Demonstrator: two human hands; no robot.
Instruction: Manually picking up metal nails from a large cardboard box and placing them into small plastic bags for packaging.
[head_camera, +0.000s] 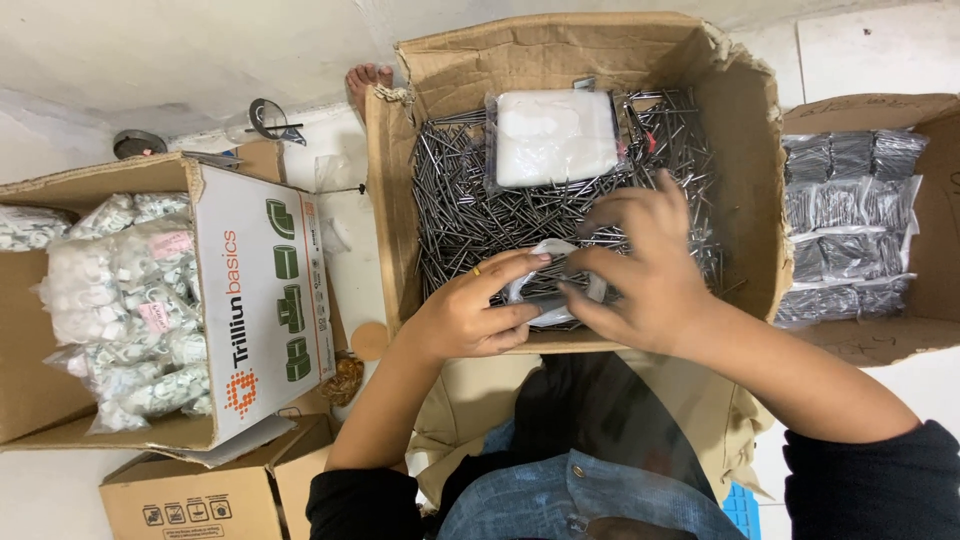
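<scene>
My left hand (470, 310) and my right hand (640, 265) meet over the near part of a big open cardboard box (745, 130). Together they hold a small clear plastic bag (540, 290) with dark nails inside. The left hand's fingers pinch the bag's left edge, and a ring shows on one finger. My right hand's fingers grip the bag's right side from above. The box is filled with a heap of loose grey nails (470, 200). A white flat packet (553, 135) in clear wrap lies on the nails at the far side.
A box (935, 215) of packed nail bags stands at the right. At the left an open carton (265, 290) holds bags of white plastic fittings. A smaller closed carton (200, 495) sits below it. Someone's bare toes (368, 78) show beyond the big box.
</scene>
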